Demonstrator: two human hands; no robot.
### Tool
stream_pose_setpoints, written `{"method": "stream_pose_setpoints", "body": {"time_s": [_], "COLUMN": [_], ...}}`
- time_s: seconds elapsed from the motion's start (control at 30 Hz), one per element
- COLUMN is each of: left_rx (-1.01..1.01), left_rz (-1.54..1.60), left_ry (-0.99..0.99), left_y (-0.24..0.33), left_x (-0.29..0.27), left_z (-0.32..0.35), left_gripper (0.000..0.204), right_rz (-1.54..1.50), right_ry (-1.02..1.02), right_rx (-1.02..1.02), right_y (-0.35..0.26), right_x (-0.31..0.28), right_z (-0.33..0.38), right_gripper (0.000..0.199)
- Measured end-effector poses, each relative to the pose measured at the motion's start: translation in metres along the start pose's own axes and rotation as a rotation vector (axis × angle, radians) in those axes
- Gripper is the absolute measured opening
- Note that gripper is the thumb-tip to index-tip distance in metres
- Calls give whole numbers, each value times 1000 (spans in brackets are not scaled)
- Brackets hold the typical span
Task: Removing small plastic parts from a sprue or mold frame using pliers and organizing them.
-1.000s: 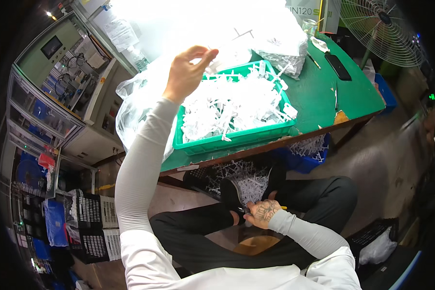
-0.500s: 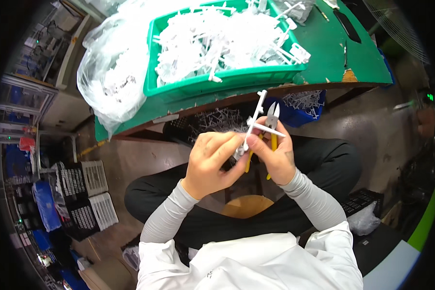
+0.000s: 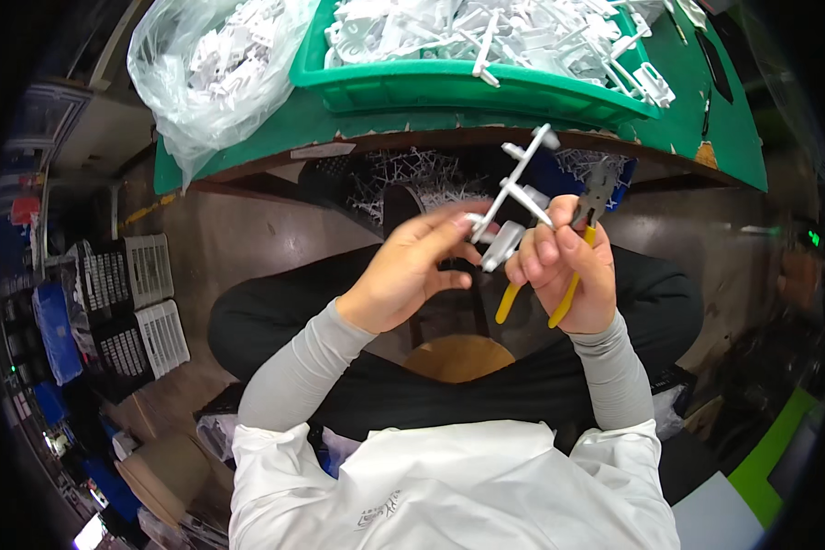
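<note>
My right hand [image 3: 573, 275] is closed round yellow-handled side cutters [image 3: 564, 295], whose metal jaws point up and away from me. The same hand's fingertips pinch the end of a side arm on a white plastic sprue [image 3: 515, 183] with small moulded parts on it. Below that arm, a flat white moulded part [image 3: 502, 247] shows beside the right fingers. My left hand [image 3: 403, 270] is at the sprue's lower end, thumb and fingers apart; whether its blurred fingertips touch the plastic I cannot tell.
Ahead, a green bin [image 3: 486, 92] heaped with white plastic pieces stands on a green table [image 3: 412, 121]. A clear bag [image 3: 170, 101] of white parts lies to its left. Under the table, a blue container [image 3: 559, 183] holds sprues. A round wooden stool [image 3: 458, 357] shows between my legs.
Both hands have drawn apart; the left fingers have opened from their grip near the sprue's lower end. The right hand has moved right with the cutters and sprue. The view has shifted.
</note>
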State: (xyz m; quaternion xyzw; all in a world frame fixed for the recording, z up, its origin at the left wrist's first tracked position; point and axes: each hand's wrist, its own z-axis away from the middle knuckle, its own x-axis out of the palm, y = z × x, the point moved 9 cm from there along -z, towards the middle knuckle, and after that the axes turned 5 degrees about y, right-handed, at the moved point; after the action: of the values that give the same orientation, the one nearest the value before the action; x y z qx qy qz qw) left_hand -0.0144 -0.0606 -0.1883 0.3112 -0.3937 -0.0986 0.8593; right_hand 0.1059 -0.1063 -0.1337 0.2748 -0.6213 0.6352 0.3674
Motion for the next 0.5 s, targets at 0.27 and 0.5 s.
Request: {"method": "stream_pose_setpoints", "body": {"time_s": [0.27, 0.5], "left_rx": [-58, 122], "left_rz": [229, -127], "left_ry": [-139, -27], "left_y": [0, 16], "left_x": [26, 24], "left_z": [9, 12], "left_gripper": [37, 47], "right_rz": [150, 463], "right_ry": [28, 63], "right_rx": [35, 29], "right_y": [1, 9], "right_x": [-7, -1], "right_z": [1, 1], "right_gripper": [15, 38]}}
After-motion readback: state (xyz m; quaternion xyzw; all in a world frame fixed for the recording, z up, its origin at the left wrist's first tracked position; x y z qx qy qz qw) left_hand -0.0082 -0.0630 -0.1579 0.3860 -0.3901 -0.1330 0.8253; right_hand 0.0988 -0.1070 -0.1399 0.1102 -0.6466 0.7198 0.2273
